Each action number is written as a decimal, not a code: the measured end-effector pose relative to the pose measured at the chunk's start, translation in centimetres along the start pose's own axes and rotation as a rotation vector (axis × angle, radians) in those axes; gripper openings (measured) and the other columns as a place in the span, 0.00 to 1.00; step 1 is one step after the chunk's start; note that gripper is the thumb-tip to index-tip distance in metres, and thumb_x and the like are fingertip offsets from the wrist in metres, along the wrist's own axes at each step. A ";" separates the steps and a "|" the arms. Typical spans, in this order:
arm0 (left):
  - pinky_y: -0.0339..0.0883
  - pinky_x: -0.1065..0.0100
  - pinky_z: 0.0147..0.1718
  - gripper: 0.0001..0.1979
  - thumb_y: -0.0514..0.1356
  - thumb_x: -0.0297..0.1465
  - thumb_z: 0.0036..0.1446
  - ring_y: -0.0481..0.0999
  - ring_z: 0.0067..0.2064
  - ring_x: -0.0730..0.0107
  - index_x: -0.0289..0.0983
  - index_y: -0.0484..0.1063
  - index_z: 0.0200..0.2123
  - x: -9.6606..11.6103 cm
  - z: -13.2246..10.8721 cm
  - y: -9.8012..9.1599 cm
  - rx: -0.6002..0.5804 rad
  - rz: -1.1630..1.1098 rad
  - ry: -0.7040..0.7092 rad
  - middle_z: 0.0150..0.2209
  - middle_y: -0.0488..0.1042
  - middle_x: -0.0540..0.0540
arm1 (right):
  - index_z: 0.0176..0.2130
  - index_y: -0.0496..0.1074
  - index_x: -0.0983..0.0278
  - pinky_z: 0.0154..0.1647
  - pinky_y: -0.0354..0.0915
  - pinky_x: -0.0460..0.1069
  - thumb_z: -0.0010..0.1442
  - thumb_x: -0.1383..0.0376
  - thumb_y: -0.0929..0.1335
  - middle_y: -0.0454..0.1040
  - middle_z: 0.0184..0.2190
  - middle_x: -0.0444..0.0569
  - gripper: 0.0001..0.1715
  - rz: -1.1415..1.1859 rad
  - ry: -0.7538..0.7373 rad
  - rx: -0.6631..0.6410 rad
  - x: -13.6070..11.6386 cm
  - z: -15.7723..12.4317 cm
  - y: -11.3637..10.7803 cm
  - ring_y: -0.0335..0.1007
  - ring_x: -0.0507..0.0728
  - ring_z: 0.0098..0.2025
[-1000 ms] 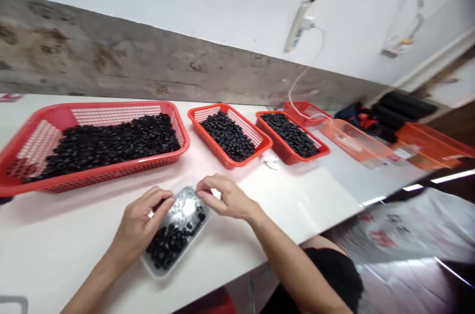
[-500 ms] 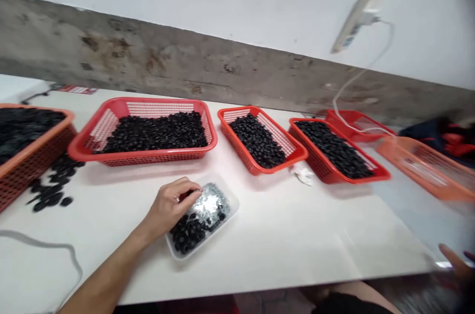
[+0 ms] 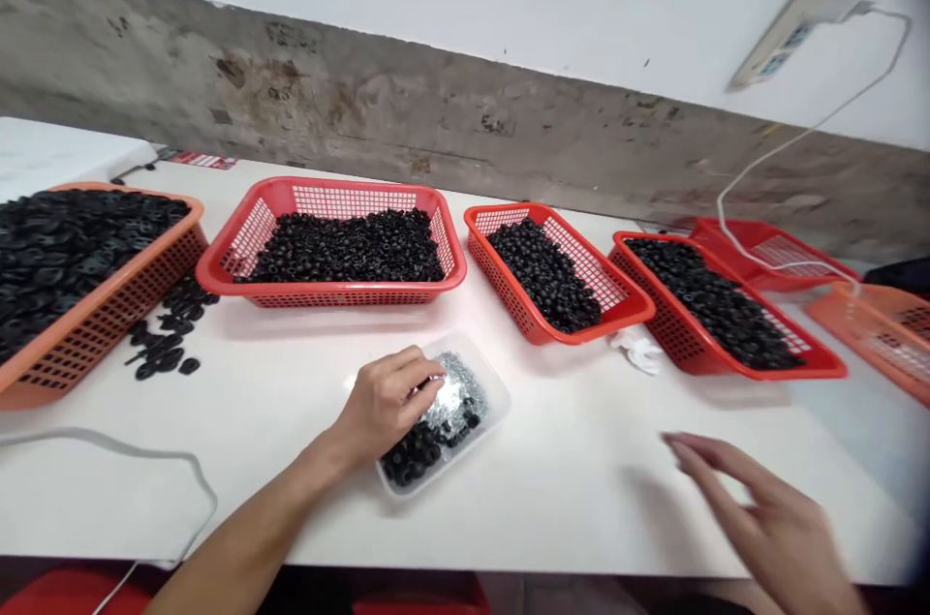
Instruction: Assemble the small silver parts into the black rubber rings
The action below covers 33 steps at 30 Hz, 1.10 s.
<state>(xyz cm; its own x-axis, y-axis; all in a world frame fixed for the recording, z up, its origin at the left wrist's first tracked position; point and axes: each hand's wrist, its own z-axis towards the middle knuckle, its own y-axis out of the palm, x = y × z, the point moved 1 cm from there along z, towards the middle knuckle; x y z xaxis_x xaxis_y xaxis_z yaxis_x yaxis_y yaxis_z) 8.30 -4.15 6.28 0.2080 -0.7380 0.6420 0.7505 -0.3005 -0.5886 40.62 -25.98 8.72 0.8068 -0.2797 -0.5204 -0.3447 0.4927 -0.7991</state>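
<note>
My left hand (image 3: 392, 397) is over a clear plastic tub (image 3: 498, 392), its thumb and forefinger drawn together in a pinch. Anything between those fingertips is too small to make out. Inside the tub lie small shiny silvery pieces (image 3: 459, 368) at the far side and round black parts (image 3: 414, 455) at the near side. My right hand (image 3: 762, 508) is above the table at the right, slightly blurred. Its thumb and forefinger meet at the tips, and I cannot see what, if anything, is held there.
Behind the tub stand a pink-red basket (image 3: 349, 288) and two red baskets, one in the middle (image 3: 534, 329) and one at right (image 3: 690, 358), all with black parts. An orange basket (image 3: 108, 344) is at left, near loose black pieces (image 3: 164, 353). Crumpled tissue (image 3: 639, 353) and cables lie about.
My right hand has come in from the right edge to above the table, its fingers now pinched. My left hand stays at the tub. The whole view has shifted, moving things rightward.
</note>
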 end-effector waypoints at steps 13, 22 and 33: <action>0.65 0.68 0.32 0.08 0.56 0.27 0.66 0.73 0.31 0.69 0.36 0.76 0.41 0.1 -0.2 0.5 0.123 0.242 0.192 0.31 0.74 0.48 | 0.34 0.79 0.65 0.28 0.60 0.46 0.59 0.50 0.70 0.74 0.26 0.45 0.20 0.738 0.039 -0.555 -15.8 5.6 13.6 0.63 0.51 0.26; 0.66 0.67 0.30 0.08 0.55 0.24 0.66 0.75 0.32 0.68 0.35 0.74 0.42 0.4 0.0 0.4 0.165 0.345 0.283 0.31 0.75 0.47 | 0.30 0.79 0.65 0.25 0.54 0.45 0.57 0.49 0.72 0.71 0.22 0.44 0.21 0.880 0.105 -0.602 -16.2 5.3 14.1 0.57 0.49 0.23; 0.67 0.68 0.33 0.08 0.56 0.26 0.66 0.75 0.32 0.69 0.37 0.74 0.45 0.0 -0.2 0.5 0.147 0.272 0.208 0.32 0.76 0.48 | 0.29 0.77 0.66 0.19 0.55 0.45 0.52 0.49 0.74 0.66 0.17 0.41 0.21 1.004 0.282 -0.561 -16.2 4.9 14.3 0.55 0.48 0.18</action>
<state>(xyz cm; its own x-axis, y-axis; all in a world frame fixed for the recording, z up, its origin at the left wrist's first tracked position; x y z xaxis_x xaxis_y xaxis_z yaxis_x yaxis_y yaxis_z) 8.58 -4.41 5.88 0.2916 -0.8902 0.3499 0.7707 0.0020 -0.6372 25.00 -10.40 7.22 -0.0560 -0.1806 -0.9820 -0.9826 0.1845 0.0221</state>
